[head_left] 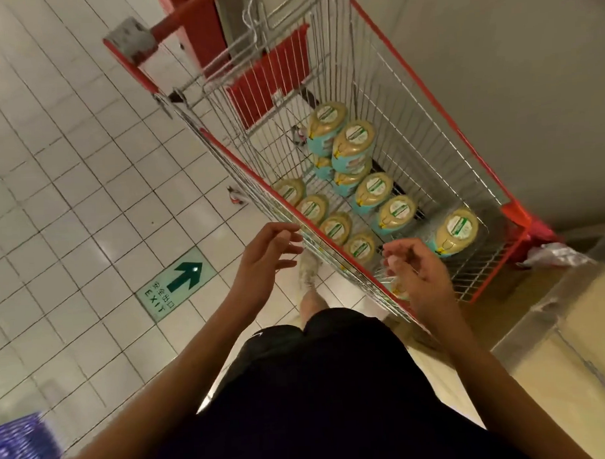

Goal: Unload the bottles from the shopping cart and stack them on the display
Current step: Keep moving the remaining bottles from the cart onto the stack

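Bottles (375, 192) sitting in rows on the shopping cart (427, 98) floor, a few piling up toward its far end | left hand (267, 254) hovering just outside the cart's near-left rim, fingers spreading loosely, gripping nothing | right hand (419, 276) hanging over the cart's near corner, fingers curling loosely, holding nothing, above one bottle

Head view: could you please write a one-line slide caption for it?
Left hand and right hand hover open at the shopping cart rim, teal-labelled bottles inside.

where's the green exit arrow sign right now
In the head view the exit sign is set in the floor tiles at lower left, left of the shopping cart and beside the left hand.
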A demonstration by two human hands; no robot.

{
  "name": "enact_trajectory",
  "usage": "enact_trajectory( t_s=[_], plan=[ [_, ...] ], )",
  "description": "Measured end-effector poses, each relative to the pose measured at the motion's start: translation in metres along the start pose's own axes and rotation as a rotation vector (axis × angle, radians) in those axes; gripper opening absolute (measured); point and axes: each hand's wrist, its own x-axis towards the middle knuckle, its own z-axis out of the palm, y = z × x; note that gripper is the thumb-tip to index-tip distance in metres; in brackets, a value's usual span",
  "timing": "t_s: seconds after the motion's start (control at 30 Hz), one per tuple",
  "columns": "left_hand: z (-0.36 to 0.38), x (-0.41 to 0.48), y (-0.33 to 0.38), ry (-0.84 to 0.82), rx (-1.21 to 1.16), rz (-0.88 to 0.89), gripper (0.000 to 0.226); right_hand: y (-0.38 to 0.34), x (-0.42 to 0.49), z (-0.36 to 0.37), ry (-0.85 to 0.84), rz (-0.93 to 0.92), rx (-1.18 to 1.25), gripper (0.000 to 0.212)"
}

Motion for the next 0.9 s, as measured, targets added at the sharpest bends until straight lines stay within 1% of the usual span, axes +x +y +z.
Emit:
enact_trajectory(
  t_s=[0.1, 0.23, 0.37, 0.47, 0.57, 0.63, 0.7, 0.77, 0.8, 0.83, 0.9],
  plan=[
    [-0.001, 0.033, 0.013, 0.031, 0.009, -0.033, 0.031, -0.011, 0.048, 0.004, -0.018, 0.01, 0.036, 0.014],
    [-0.003, 0.076, 0.03, 0.057, 0.08, -0.088, 0.026, -0.025, 0.116, 0.005, -0.031, 0.04, 0.05, 0.014],
    [-0.002, 0.117, 0.046, 0.069, 0.11, -0.143, 0.032, -0.032, 0.185, 0.003, -0.061, 0.068, 0.086, 0.014],
    [0.004, 0.153, 0.047, 0.064, 0.124, -0.213, 0.027, -0.035, 0.237, 0.005, -0.067, 0.068, 0.073, 0.011],
    [0.016, 0.197, 0.039, 0.006, 0.162, -0.287, 0.022, -0.026, 0.289, 0.007, -0.076, 0.101, 0.03, 0.016],
    [0.029, 0.235, 0.027, -0.033, 0.177, -0.375, 0.019, -0.016, 0.324, 0.008, -0.061, 0.129, -0.011, 0.019],
    [0.044, 0.277, 0.009, -0.085, 0.195, -0.466, 0.018, 0.0, 0.358, 0.008, -0.02, 0.177, -0.028, 0.014],
    [0.06, 0.321, -0.013, -0.144, 0.199, -0.569, 0.022, 0.019, 0.392, 0.009, 0.012, 0.198, -0.067, 0.006],
    [0.069, 0.345, -0.022, -0.176, 0.208, -0.618, 0.025, 0.027, 0.409, 0.009, 0.028, 0.209, -0.088, 0.006],
    [0.077, 0.37, -0.035, -0.206, 0.208, -0.656, 0.028, 0.039, 0.428, 0.009, 0.044, 0.198, -0.097, 0.008],
    [0.091, 0.413, -0.058, -0.227, 0.221, -0.713, 0.023, 0.056, 0.465, 0.012, 0.057, 0.194, -0.134, 0.019]
  ],
)
